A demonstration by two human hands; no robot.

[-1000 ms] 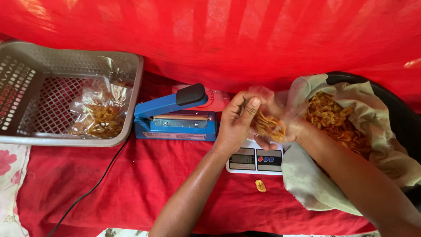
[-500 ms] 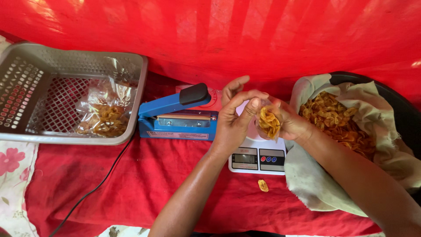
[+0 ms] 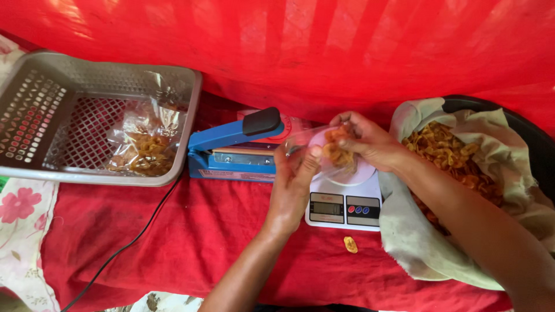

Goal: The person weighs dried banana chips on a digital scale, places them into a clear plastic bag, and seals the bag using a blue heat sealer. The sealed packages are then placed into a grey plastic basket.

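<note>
My left hand (image 3: 292,188) holds open a clear plastic bag (image 3: 306,145) just above a small white kitchen scale (image 3: 345,203). My right hand (image 3: 370,141) reaches into the bag's mouth with a pinch of yellow fried chips (image 3: 337,151). To the right, a dark basin lined with pale cloth (image 3: 509,167) is heaped with the same chips (image 3: 451,159). One loose chip (image 3: 350,244) lies on the red cloth in front of the scale.
A blue impulse bag sealer (image 3: 234,149) sits left of the scale, its black cord (image 3: 124,248) trailing toward me. A grey plastic basket (image 3: 69,110) at far left holds a filled clear bag of chips (image 3: 141,147). Red cloth (image 3: 173,231) covers the table and hangs behind.
My hands shifted slightly right and lower, over the scale. My right hand has brought chips to the bag's mouth, and my left hand now grips the bag's edge from below.
</note>
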